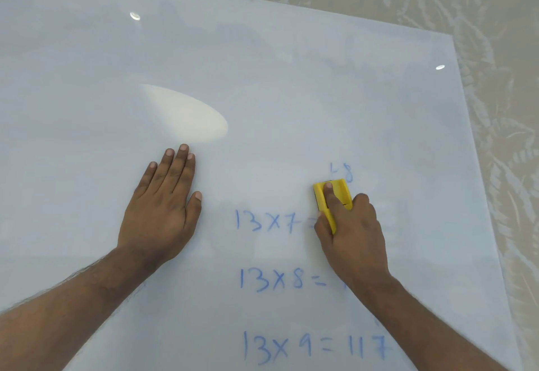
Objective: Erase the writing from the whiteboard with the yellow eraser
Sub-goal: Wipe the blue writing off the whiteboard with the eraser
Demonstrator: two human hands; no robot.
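Observation:
A large whiteboard fills most of the head view. Blue writing stands on its lower right: "13x7=", "13x8=" and "13x9=117". A small blue remnant sits just above the yellow eraser. My right hand grips the eraser against the board, forefinger stretched along its top, and covers the ends of the first two lines. My left hand rests flat on the board with straight fingers, left of the writing.
The board's upper part and left side carry no writing, only a bright light reflection and faint smears. Two round mounting studs show near its top. Beige leaf-patterned wallpaper lies beyond the right edge.

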